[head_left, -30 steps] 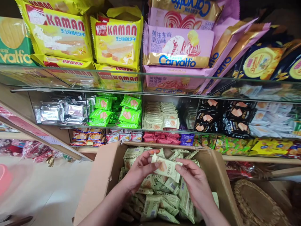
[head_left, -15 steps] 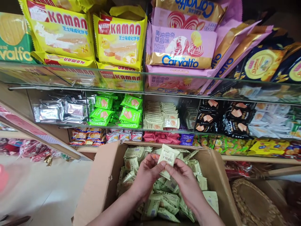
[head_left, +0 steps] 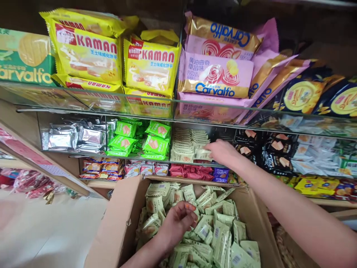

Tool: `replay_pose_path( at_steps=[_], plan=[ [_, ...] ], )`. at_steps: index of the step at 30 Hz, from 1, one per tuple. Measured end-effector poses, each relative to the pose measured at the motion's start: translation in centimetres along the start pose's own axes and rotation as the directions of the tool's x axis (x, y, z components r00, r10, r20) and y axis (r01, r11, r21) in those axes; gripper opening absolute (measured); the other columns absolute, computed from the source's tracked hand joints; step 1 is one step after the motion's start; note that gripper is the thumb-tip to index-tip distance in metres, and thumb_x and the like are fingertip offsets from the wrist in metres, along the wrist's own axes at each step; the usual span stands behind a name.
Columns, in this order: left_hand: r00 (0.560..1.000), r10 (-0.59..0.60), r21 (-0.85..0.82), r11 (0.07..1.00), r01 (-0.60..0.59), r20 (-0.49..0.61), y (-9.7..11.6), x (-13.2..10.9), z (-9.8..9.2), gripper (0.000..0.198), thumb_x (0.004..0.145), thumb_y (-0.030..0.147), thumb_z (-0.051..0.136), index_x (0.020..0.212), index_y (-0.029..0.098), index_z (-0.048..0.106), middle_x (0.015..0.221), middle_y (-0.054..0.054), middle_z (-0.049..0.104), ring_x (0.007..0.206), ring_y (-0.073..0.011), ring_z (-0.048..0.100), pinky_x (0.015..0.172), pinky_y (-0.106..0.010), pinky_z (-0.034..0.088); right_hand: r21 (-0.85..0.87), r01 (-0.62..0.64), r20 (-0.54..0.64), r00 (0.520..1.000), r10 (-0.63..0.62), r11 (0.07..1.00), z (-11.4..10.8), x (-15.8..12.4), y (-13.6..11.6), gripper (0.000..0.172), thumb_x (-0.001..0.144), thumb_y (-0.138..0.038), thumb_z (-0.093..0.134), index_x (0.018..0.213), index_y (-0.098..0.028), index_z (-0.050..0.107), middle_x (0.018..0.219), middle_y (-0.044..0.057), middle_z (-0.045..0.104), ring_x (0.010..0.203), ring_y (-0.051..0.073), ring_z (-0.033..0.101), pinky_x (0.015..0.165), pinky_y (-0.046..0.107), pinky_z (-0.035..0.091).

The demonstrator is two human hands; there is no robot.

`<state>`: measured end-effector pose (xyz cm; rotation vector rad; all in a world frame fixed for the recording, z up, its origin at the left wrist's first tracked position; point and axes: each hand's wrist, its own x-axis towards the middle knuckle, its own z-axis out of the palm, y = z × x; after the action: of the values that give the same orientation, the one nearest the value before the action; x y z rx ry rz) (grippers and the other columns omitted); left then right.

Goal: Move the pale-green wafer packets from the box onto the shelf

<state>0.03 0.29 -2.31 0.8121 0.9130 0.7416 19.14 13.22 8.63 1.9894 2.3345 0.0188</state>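
Right hand [head_left: 223, 152] at a pale crimped-end packet [head_left: 202, 155], front of the stack [head_left: 182, 145] on the glass shelf [head_left: 131, 158]; can't tell if gripped. Left hand [head_left: 178, 220] loosely curled, narrow thumb gap, over a cardboard box [head_left: 111, 219] of similar packets [head_left: 221, 238]. Above: glossy yellow "KAMAN" packs [head_left: 87, 59], pink-gold "Carvalfo" packs [head_left: 214, 74].

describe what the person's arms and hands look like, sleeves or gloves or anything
Both forearms are bare where visible, without sleeves. The left hand and right hand wear no gloves. Left fingers show orange marks; polish or stain, unclear.
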Motion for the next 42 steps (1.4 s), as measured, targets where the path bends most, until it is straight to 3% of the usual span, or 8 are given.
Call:
replay_pose_path(
  at_steps=[6,10,14,21,28,34,38,42],
  plan=[
    [0.999,0.020,0.076,0.997,-0.023,0.039,-1.0,0.6,-0.8,0.031,0.061,0.041,0.068,0.072,0.016,0.053,0.059,0.004,0.056,0.052,-0.0092,0.051,0.049,-0.021,0.030,-0.001,0.029,0.035,0.999,-0.029,1.000,2.2,1.6,-0.5,0.025,0.069,-0.013,0.055,0.093,-0.015,0.061,0.090,0.011,0.062,0.086,0.021,0.058,0.069,0.025,0.039],
    [0.998,0.007,0.139,0.990,-0.016,0.062,-1.2,0.6,-0.8,0.027,0.065,0.038,0.065,0.072,0.016,0.051,0.060,0.003,0.055,0.053,-0.0090,0.050,0.050,-0.022,0.031,0.003,-0.016,0.005,1.000,0.016,1.000,2.6,1.7,-0.5,0.043,0.062,-0.022,0.066,0.102,-0.010,0.055,0.103,0.015,0.054,0.088,0.024,0.056,0.070,0.026,0.040],
    [0.996,-0.031,0.152,0.988,0.019,0.079,-1.3,0.6,-0.6,0.028,0.063,0.038,0.065,0.072,0.015,0.050,0.060,0.004,0.052,0.051,-0.0085,0.049,0.050,-0.021,0.031,0.021,-0.056,0.018,0.998,0.056,0.998,2.9,1.8,-0.5,0.045,0.060,-0.022,0.068,0.100,-0.009,0.053,0.101,0.015,0.052,0.078,0.020,0.059,0.064,0.025,0.042],
    [0.994,-0.052,0.187,0.982,0.034,0.093,-2.2,1.0,-1.1,0.025,0.064,0.034,0.063,0.074,0.016,0.050,0.060,0.005,0.051,0.052,-0.0091,0.050,0.051,-0.022,0.032,0.009,-0.076,0.002,0.997,0.076,0.997,3.3,2.0,-0.5,0.053,0.058,-0.026,0.069,0.104,-0.009,0.048,0.101,0.015,0.052,0.088,0.024,0.056,0.071,0.027,0.042],
    [0.991,-0.043,0.206,0.978,0.017,0.123,-2.6,0.9,-1.2,0.020,0.066,0.028,0.060,0.076,0.014,0.050,0.061,0.004,0.050,0.054,-0.0084,0.047,0.054,-0.023,0.033,-0.020,-0.078,-0.004,0.997,0.078,0.997,3.3,2.6,-0.6,0.049,0.055,-0.023,0.073,0.098,-0.012,0.054,0.099,0.015,0.053,0.086,0.027,0.056,0.066,0.031,0.043],
    [0.989,-0.046,0.224,0.975,0.013,0.141,-2.9,1.0,-1.3,0.019,0.066,0.027,0.060,0.077,0.014,0.050,0.062,0.005,0.050,0.053,-0.0077,0.046,0.053,-0.023,0.033,0.039,-0.131,-0.125,0.983,0.135,0.991,3.6,2.4,-1.1,0.044,0.065,-0.019,0.065,0.105,-0.014,0.048,0.110,0.015,0.046,0.104,0.029,0.043,0.079,0.035,0.041],
    [0.990,-0.055,0.223,0.975,0.024,0.134,-3.2,1.0,-1.4,0.019,0.065,0.026,0.061,0.076,0.014,0.050,0.062,0.004,0.049,0.054,-0.0076,0.045,0.054,-0.023,0.033,0.138,-0.210,-0.147,0.962,0.230,0.968,4.3,2.8,-1.3,0.069,0.059,-0.018,0.069,0.120,-0.012,0.037,0.123,0.019,0.035,0.113,0.033,0.034,0.086,0.040,0.037],
    [0.988,-0.051,0.208,0.978,0.020,0.145,-3.5,1.1,-1.5,0.020,0.065,0.026,0.062,0.076,0.014,0.051,0.061,0.005,0.048,0.054,-0.0077,0.043,0.055,-0.023,0.035,0.272,-0.262,-0.058,0.956,0.287,0.926,4.8,3.6,-1.4,0.095,0.053,-0.022,0.073,0.132,-0.013,0.021,0.133,0.023,0.022,0.112,0.035,0.039,0.085,0.038,0.039]
  ],
)
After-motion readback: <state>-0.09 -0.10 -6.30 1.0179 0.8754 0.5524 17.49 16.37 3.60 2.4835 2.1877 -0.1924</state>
